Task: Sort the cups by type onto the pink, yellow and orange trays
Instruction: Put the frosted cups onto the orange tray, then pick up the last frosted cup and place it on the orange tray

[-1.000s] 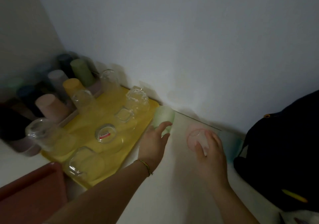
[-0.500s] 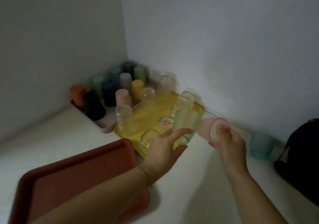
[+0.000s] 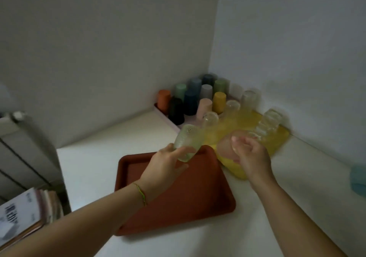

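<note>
The left hand (image 3: 164, 164) grips a green cup (image 3: 188, 140) tilted above the orange tray (image 3: 188, 203). The right hand (image 3: 252, 158), beside that tray, clasps what seems a pink cup (image 3: 224, 147)

I'm reading this as a home, not a lab. White counter (image 3: 95, 157) in a plain painted wall corner (image 3: 214, 38), household plastic tumblers (image 3: 218, 102) and drinking glasses (image 3: 250, 100) on serving trays (image 3: 198, 197). Magazine stack (image 3: 21, 215) sits left, below what looks like a radiator (image 3: 23, 153).

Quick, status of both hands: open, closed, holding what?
Left hand: closed around a pale green cup.
Right hand: closed around a pink cup.
</note>
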